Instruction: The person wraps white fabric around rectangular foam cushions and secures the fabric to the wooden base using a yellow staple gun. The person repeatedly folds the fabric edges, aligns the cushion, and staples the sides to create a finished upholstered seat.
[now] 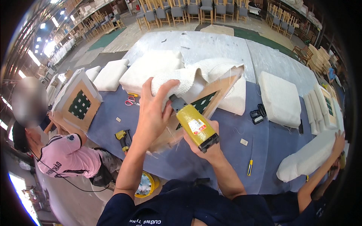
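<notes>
My left hand [152, 107] is closed on white textured fabric [184, 80], its fingers curled over the near edge of a tilted seat panel. Bare wood [225, 87] shows on the panel's underside, with dark green webbing [205, 102] across its opening. My right hand [209, 150] grips a yellow staple gun [192, 122] with a black end cap. The gun's dark nose points toward the panel edge, close to my left fingers; whether it touches cannot be made out. Part of the panel is hidden behind my hands and the gun.
Red-handled scissors [131, 101], another yellow staple gun [122, 139], a screwdriver [250, 167] and black clips or tools [258, 113] lie on the blue-grey table [233, 158]. White cushions [281, 100] surround the panel. Co-workers stand left [71, 154] and right [338, 141], handling upholstered pieces.
</notes>
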Motion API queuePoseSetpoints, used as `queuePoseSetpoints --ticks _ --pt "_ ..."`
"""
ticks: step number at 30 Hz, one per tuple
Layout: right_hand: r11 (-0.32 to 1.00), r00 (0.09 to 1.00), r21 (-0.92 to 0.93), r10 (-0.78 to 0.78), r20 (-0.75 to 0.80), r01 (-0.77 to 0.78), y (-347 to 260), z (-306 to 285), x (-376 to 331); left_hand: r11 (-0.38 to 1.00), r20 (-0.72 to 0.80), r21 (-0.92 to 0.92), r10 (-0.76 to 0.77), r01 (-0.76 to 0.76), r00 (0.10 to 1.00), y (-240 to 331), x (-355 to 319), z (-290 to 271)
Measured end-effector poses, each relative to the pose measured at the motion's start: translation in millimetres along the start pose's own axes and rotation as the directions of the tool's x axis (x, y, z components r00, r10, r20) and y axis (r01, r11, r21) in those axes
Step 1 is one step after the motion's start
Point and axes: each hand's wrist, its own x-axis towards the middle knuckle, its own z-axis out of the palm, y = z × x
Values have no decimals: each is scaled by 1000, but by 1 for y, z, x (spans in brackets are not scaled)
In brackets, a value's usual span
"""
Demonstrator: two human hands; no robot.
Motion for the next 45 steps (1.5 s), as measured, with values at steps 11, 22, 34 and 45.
queuePoseSetpoints --ticks 11,22,34,45 --pt "572 624 -277 765 -160 -772 122 -63 -221 982 300 -132 -93 137 950 -78 -80 -91" --pt "422 481 480 877 -1 -769 241 -40 -324 964 357 264 -124 28 926 -27 -182 -35" --pt "920 953 390 83 -291 38 92 -2 30 958 -199 -136 -276 252 940 -55 -228 -62" --pt "965 982 -190 -170 80 183 -18 82 -58 938 201 336 -162 87 966 -36 -193 -50"
